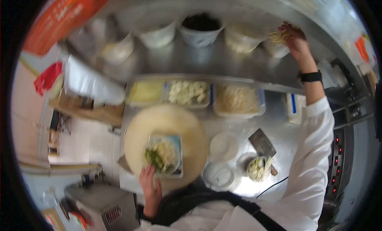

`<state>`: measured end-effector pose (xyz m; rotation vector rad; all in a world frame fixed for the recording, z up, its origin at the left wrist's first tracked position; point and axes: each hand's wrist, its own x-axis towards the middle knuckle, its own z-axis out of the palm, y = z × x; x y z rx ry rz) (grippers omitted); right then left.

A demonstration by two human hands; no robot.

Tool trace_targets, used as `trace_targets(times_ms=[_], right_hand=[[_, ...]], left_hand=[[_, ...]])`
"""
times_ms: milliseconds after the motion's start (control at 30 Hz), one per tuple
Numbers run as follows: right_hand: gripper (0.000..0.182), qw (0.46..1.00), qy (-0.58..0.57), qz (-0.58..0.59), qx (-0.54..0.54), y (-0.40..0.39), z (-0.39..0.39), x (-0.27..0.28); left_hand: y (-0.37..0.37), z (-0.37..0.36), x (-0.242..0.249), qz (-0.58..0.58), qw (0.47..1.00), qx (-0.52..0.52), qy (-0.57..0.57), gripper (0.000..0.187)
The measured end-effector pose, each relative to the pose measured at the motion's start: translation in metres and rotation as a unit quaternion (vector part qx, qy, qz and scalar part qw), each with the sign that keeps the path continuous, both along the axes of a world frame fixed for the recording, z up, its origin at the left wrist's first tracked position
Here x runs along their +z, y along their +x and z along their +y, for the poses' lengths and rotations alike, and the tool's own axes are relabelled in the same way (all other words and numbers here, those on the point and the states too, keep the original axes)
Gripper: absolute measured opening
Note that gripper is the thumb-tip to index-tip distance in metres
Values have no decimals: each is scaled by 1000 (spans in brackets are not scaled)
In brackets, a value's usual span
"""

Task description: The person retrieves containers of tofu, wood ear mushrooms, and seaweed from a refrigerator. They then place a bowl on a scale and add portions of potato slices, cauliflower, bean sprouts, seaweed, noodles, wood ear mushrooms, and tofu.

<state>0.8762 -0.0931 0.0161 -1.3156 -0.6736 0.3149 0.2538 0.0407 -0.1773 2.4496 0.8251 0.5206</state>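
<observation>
On the round cutting board lies a square scale, bearing a bowl of pale shreds and green vegetable pieces. My left hand rests by the near edge of the bowl, fingers apart, fingertips close to the greens. Up on the steel shelf at the right, my right hand is closed around a bunch of thin, pale strands, above a white container. A black band circles the right wrist.
More bowls stand along the shelf, one with dark contents. Below are trays of yellow, white and brownish food. A cleaver, a cup of pale strips and clear bowls lie right of the board.
</observation>
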Motion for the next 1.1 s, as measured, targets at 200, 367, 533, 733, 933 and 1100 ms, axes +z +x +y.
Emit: trace_targets(times_ms=[200,367,533,733,933,1100], right_hand=[[27,987,-55,103,108,-195,39,-19],[24,946,-10,219,241,-329,77,-59],[27,932,-38,262,249,-423,105,-143],[48,819,-275,-474,173,-449,104,-147],[28,904,-251,-206,279,-436,109,-135],[4,935,-218,-29,279,-430,108,-105]], left_hand=[[-13,15,7,23,999,-17,-30,49],[-34,26,8,-68,993,-54,-79,46],[-56,36,5,-101,988,-64,-94,46],[-60,52,2,-120,984,-73,-110,47],[-33,73,14,-134,980,-78,-121,41],[25,69,34,-125,979,-142,-70,37]])
